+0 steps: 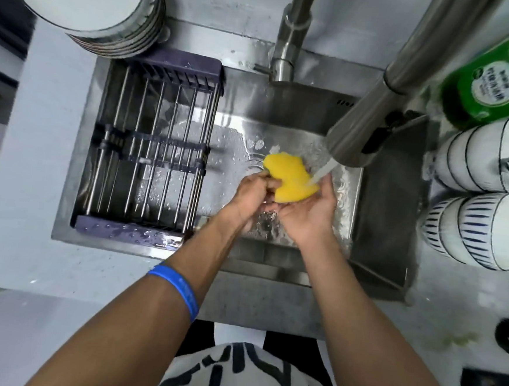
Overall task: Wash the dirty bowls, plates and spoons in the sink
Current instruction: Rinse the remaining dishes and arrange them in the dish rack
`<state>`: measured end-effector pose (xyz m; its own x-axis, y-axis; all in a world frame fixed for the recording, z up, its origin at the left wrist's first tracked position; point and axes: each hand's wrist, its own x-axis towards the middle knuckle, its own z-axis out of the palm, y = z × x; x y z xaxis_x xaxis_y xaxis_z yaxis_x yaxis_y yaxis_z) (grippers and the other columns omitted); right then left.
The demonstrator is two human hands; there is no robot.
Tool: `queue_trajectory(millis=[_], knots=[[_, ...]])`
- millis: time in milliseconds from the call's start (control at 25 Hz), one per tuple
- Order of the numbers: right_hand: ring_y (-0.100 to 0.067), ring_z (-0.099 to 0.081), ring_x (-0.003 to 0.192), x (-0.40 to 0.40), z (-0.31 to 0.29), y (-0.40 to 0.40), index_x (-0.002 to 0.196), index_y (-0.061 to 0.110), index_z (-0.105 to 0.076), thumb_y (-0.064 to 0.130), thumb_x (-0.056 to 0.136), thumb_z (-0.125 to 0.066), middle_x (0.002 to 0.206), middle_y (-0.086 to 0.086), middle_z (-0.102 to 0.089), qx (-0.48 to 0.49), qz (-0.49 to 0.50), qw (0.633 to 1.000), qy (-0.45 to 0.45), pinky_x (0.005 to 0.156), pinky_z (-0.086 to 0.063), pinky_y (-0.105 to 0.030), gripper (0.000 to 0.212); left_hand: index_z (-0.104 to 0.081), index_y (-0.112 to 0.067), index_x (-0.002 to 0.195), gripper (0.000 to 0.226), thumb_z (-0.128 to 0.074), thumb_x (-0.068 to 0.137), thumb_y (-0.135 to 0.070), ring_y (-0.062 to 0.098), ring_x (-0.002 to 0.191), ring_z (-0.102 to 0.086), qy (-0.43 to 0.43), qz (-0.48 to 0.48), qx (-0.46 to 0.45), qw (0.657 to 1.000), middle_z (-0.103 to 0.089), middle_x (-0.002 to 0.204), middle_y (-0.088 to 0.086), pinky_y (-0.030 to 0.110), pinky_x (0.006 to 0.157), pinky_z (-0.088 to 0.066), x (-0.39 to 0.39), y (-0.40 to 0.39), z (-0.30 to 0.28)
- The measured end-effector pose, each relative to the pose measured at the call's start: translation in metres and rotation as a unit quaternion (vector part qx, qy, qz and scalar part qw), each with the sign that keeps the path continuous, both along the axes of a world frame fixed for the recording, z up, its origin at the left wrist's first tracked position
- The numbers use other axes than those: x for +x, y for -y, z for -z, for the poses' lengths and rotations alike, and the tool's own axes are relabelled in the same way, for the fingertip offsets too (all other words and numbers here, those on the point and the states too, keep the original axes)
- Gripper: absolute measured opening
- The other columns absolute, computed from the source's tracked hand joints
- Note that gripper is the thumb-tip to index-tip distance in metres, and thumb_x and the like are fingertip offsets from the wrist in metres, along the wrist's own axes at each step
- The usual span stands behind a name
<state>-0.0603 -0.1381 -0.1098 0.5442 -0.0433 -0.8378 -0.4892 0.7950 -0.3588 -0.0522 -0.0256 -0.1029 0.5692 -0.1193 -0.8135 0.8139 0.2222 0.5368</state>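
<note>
the sink [274,267] is set in the bench [29,175]. a drying rack [149,154] spans the sink's left part. behind the rack, a stack of plates [88,3] stands on the bench. the tap [292,40] rises behind the sink. right of the sink lie two stacks of bowls [478,195], with a bottle [493,80] behind them. over the sink's middle, both hands [282,207] meet at a sponge [291,177].

A green bottle [496,81] stands beside the faucet [372,116].
</note>
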Motion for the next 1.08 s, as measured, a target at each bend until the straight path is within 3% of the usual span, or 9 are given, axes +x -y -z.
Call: queue_trajectory(millis=[120, 240, 360, 440, 560, 680, 800, 920, 1080], knots=[[-0.033, -0.062, 0.096, 0.010, -0.011, -0.003, 0.095, 0.012, -0.072, 0.053, 0.086, -0.053, 0.101, -0.018, -0.069, 0.032, 0.012, 0.999, 0.010, 0.099, -0.042, -0.045, 0.046, -0.069, -0.009, 0.115, 0.023, -0.059, 0.095, -0.004, 0.014, 0.082, -0.066, 0.029, 0.031, 0.022, 0.999, -0.073, 0.101, 0.005, 0.023, 0.066, -0.054, -0.002, 0.003, -0.005], [-0.031, -0.064, 0.089, 0.017, -0.021, -0.003, 0.113, 0.008, -0.063, 0.033, 0.085, -0.054, 0.101, -0.017, -0.067, 0.036, -0.002, 0.999, 0.020, 0.090, -0.048, -0.042, 0.038, -0.078, -0.012, 0.084, 0.007, -0.076, 0.086, -0.018, 0.016, 0.077, -0.066, 0.111, 0.094, 0.178, 0.973, -0.076, 0.084, -0.001, 0.033, 0.085, -0.056, 0.005, -0.003, -0.017], [-0.034, -0.064, 0.089, 0.024, -0.037, -0.004, 0.121, 0.012, -0.054, 0.012, 0.087, -0.051, 0.112, -0.022, -0.062, 0.025, 0.018, 0.999, 0.043, 0.081, -0.055, -0.047, 0.034, -0.073, -0.006, 0.086, 0.032, -0.067, 0.093, -0.037, 0.017, 0.073, -0.065, 0.121, 0.004, 0.216, 0.969, -0.074, 0.080, 0.003, 0.032, 0.077, -0.054, 0.003, -0.023, -0.039], [-0.029, -0.060, 0.076, 0.025, -0.044, -0.009, 0.108, 0.012, -0.054, 0.002, 0.089, -0.047, 0.110, -0.020, -0.058, -0.008, 0.008, 0.999, 0.038, 0.057, -0.056, -0.032, 0.022, -0.070, -0.006, 0.098, 0.030, -0.058, 0.099, -0.033, 0.019, 0.076, -0.062, 0.096, -0.050, 0.181, 0.977, -0.070, 0.086, 0.006, 0.030, 0.073, -0.050, -0.003, -0.039, -0.044], [-0.013, -0.053, 0.050, 0.022, -0.046, -0.024, 0.091, 0.014, -0.062, 0.020, 0.096, -0.056, 0.079, -0.004, -0.063, -0.047, -0.033, 0.998, -0.014, 0.042, -0.038, -0.022, 0.010, -0.071, -0.007, 0.106, 0.027, -0.054, 0.102, -0.028, 0.018, 0.081, -0.062, 0.076, -0.024, 0.159, 0.984, -0.071, 0.095, 0.006, 0.024, 0.070, -0.047, -0.014, -0.039, -0.049], [-0.014, -0.056, 0.059, 0.022, -0.048, -0.026, 0.099, 0.016, -0.067, 0.041, 0.090, -0.064, 0.084, 0.000, -0.061, -0.101, -0.054, 0.993, -0.039, 0.046, -0.042, -0.025, 0.028, -0.070, -0.009, 0.106, 0.025, -0.052, 0.103, -0.026, 0.012, 0.075, -0.060, 0.068, -0.028, 0.134, 0.988, -0.071, 0.094, 0.005, 0.021, 0.068, -0.046, -0.016, -0.030, -0.053], [-0.018, -0.061, 0.067, 0.024, -0.053, -0.023, 0.104, 0.013, -0.069, 0.035, 0.094, -0.061, 0.095, -0.002, -0.064, -0.148, -0.037, 0.987, -0.054, 0.046, -0.050, -0.027, 0.026, -0.070, -0.007, 0.106, 0.024, -0.053, 0.102, -0.023, 0.012, 0.074, -0.059, 0.068, -0.038, 0.131, 0.988, -0.069, 0.089, 0.003, 0.020, 0.065, -0.047, -0.016, -0.025, -0.054], [-0.013, -0.048, 0.048, 0.029, -0.057, -0.023, 0.079, 0.012, -0.065, 0.030, 0.097, -0.059, 0.067, -0.001, -0.057, -0.160, -0.023, 0.985, -0.067, 0.042, -0.038, -0.024, 0.026, -0.070, -0.006, 0.099, 0.022, -0.053, 0.102, -0.019, 0.014, 0.074, -0.058, 0.078, -0.040, 0.129, 0.988, -0.068, 0.087, 0.005, 0.017, 0.059, -0.047, -0.015, -0.022, -0.053], [-0.013, -0.045, 0.042, 0.034, -0.063, -0.020, 0.066, 0.015, -0.055, 0.026, 0.094, -0.058, 0.049, 0.002, -0.052, -0.189, -0.027, 0.978, -0.082, 0.046, -0.034, -0.021, 0.030, -0.069, -0.014, 0.088, 0.023, -0.051, 0.100, -0.008, 0.013, 0.069, -0.059, 0.095, -0.039, 0.135, 0.986, -0.069, 0.082, 0.002, 0.015, 0.053, -0.048, -0.015, -0.016, -0.054]])
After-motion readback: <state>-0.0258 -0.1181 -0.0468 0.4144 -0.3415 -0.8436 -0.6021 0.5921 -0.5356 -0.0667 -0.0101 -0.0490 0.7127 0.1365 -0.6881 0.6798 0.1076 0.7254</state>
